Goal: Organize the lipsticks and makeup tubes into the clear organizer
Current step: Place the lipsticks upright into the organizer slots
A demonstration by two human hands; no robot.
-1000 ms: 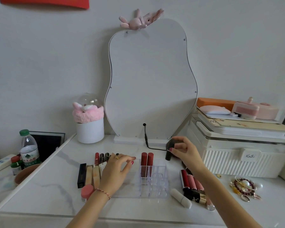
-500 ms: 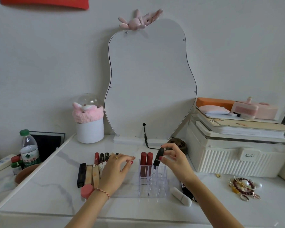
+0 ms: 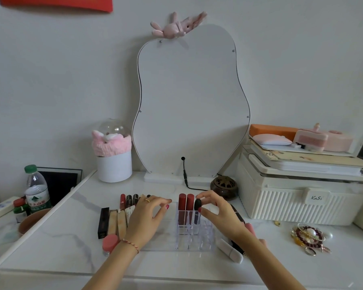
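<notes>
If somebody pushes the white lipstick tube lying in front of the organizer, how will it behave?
The white cylindrical lipstick tube lies on its side on the smooth marble-pattern table, so it would probably roll or slide easily. It looks small and rigid, likely light.

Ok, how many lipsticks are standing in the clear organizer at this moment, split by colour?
Red lipsticks: 2
Black lipstick, its top pinched by the right hand: 1
Total standing in the clear organizer: 3
</notes>
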